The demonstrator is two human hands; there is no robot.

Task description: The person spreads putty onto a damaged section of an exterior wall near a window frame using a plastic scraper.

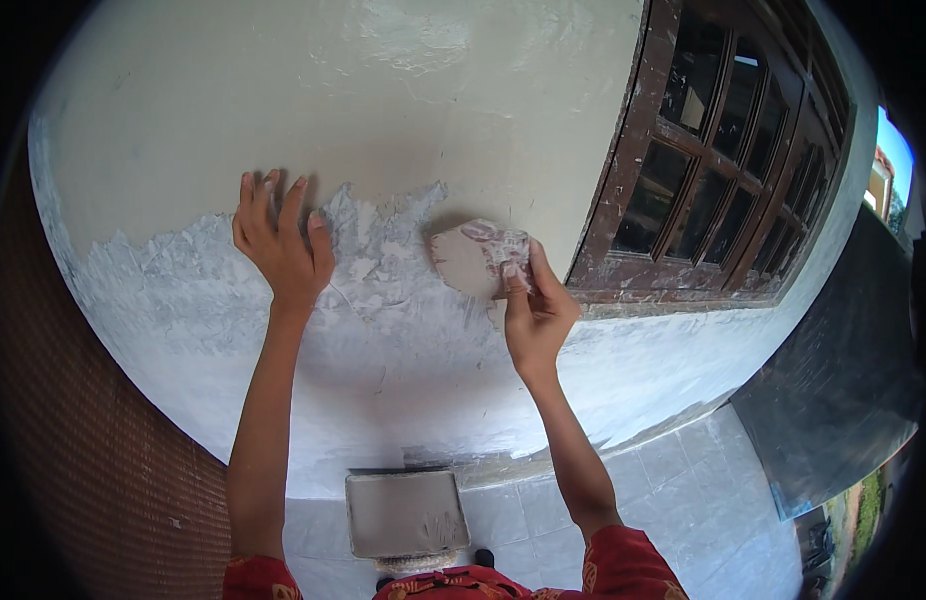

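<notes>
1 putty-smeared scraper [465, 262] pinched in right hand [539, 318], near brown window frame [620, 160]; left hand [285, 248] spread at partly coated wall [193, 120].

Grey tiled floor [673, 480]; a rectangular tub [351, 520] stands on it

A red shirt [453, 583] with golden-orange motifs has short patterned sleeves [631, 565], leaving the forearms [264, 430], left hand [291, 255] and right hand [541, 318] bare.
</notes>
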